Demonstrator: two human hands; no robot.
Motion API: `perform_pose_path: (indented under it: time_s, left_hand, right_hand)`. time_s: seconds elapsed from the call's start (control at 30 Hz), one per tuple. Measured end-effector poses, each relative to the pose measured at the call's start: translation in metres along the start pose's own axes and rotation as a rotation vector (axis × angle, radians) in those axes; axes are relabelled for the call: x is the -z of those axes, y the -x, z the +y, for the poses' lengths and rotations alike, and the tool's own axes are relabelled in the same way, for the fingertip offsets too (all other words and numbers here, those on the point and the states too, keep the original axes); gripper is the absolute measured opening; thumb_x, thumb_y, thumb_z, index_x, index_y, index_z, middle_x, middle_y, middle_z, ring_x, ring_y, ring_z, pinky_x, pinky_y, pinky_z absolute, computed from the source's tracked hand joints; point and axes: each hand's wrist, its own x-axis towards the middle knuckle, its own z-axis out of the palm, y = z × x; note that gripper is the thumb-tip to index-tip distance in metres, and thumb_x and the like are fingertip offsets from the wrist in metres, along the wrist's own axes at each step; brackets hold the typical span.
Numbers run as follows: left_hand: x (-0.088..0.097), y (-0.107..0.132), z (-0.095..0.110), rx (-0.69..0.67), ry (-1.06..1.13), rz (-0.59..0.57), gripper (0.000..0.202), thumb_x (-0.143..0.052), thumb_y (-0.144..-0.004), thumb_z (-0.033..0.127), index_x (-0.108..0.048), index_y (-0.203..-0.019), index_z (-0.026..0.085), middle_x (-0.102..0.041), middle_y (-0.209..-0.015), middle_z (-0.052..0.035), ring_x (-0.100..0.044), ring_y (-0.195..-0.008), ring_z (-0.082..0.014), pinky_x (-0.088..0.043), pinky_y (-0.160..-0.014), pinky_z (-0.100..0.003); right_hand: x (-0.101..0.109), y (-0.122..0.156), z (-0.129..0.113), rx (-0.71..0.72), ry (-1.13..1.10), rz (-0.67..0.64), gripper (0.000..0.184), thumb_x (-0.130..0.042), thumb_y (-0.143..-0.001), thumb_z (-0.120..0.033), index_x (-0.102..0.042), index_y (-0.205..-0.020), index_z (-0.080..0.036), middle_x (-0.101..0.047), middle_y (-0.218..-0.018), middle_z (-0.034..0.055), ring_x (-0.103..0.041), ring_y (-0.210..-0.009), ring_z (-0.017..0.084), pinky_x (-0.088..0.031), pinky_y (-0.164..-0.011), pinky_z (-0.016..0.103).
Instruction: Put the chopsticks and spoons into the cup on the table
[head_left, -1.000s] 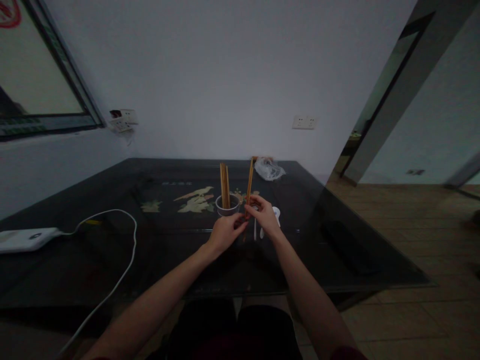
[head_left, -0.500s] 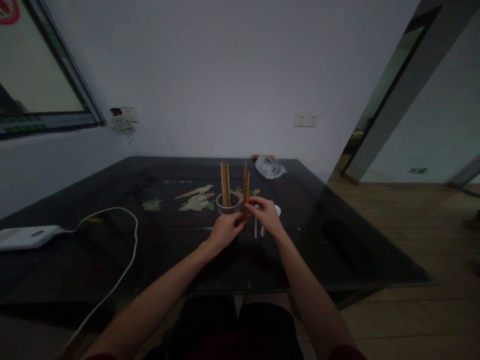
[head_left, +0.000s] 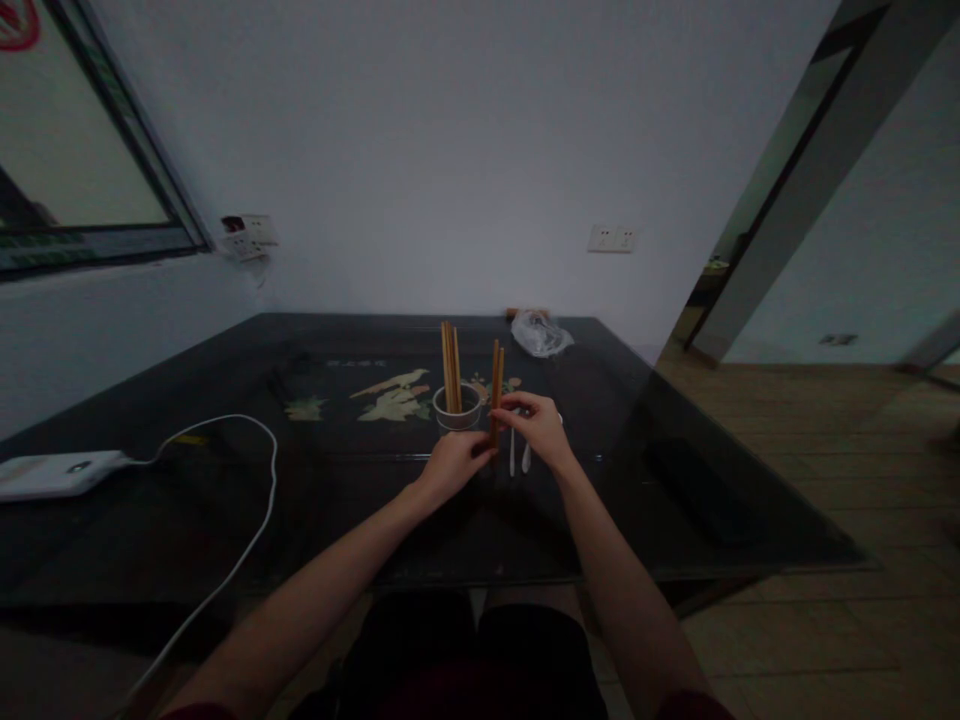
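Two wooden chopsticks (head_left: 497,375) stand nearly upright between my hands. My right hand (head_left: 538,425) pinches them around the middle, and my left hand (head_left: 454,463) has its thumb and fingers closed on their lower part. Just left of them is a round metal cup (head_left: 457,418) holding several more chopsticks (head_left: 450,365), which lean slightly. Behind and below my right hand lie white spoons (head_left: 526,458) on the dark table, their bowls mostly hidden by the hand.
The dark glossy table (head_left: 337,520) has a printed bird and flowers. A crumpled clear plastic bag (head_left: 540,335) lies at the back near the wall. At the left is a white power strip (head_left: 60,473) with a looping cable (head_left: 271,480). A dark flat object (head_left: 697,490) rests at the right.
The two chopsticks have shifted slightly right, and the taller one's top has dropped closer to level with the other. Both hands have moved slightly with them.
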Motion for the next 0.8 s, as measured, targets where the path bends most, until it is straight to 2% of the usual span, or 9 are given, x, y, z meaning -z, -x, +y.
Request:
perform_pose_path:
  time_s: [0.6,0.8]
  left_hand:
    - [-0.0058,-0.0013,-0.0035,-0.001,0.008,-0.024,0.018,-0.055,-0.086,0.029,-0.070,-0.087,0.018,-0.070,-0.081,-0.0032,-0.061,-0.070,-0.0156,-0.039,-0.061,-0.023]
    - [-0.0077,-0.0011,-0.0013,0.006,-0.045,0.003,0.020,-0.055,-0.086,0.031,-0.071,-0.089,0.019,-0.071,-0.082,-0.0038,-0.061,-0.070,-0.0159,-0.040,-0.062,-0.023]
  right_hand:
    - [0.0060,-0.0012,-0.0033,-0.027,-0.007,-0.035,0.025,-0.076,-0.061,-0.038,-0.068,-0.069,-0.016,-0.066,-0.067,0.0027,-0.062,-0.063,0.018,-0.055,-0.055,0.028]
    - [0.0064,-0.0011,-0.0044,-0.032,-0.006,-0.061,0.023,-0.075,-0.063,-0.037,-0.066,-0.068,-0.016,-0.064,-0.065,0.0014,-0.061,-0.061,0.016,-0.054,-0.054,0.027]
